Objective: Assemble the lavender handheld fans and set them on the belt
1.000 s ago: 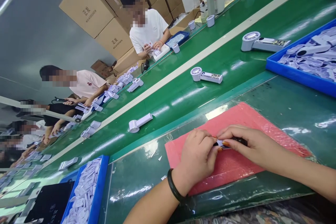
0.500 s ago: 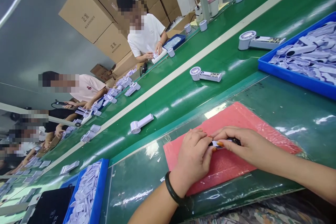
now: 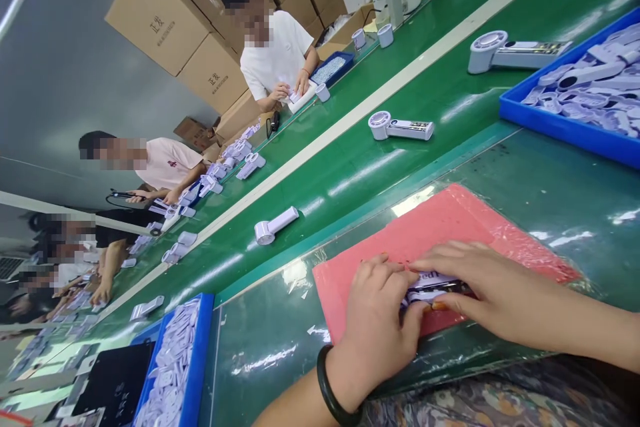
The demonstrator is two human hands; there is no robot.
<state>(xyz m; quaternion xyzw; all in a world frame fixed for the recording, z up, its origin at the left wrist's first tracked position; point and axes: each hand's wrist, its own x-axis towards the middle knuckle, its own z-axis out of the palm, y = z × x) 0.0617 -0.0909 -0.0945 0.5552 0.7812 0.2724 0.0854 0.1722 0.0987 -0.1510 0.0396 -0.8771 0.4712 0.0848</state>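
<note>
Both hands are working one small part over the pink foam pad (image 3: 480, 227), near edge of the bench. Left hand (image 3: 377, 320) is curled, fingers bearing down on the left end of the white-and-black part (image 3: 431, 287). Right hand (image 3: 483, 290) is lying flat over the right end, thumb tucked under it, so it's pinching rather than spread. Part is sitting between the two hands, mostly covered; some dark lettering is showing, too little to read.

Risks as I'm reading them:
- Most of the part is hidden, so alignment is going by feel; uneven pressure could be skewing whatever is getting pressed on.
- It's sitting close to the pad's near edge; a slip could send it off onto the green mat (image 3: 575, 187) or the lap.
- Foam is giving under load, so the part could be rocking.
- Blue tray (image 3: 565, 128) far right and conveyor belt (image 3: 350, 173) with its handheld fan (image 3: 400, 127) are well apart; no snag there.
</note>
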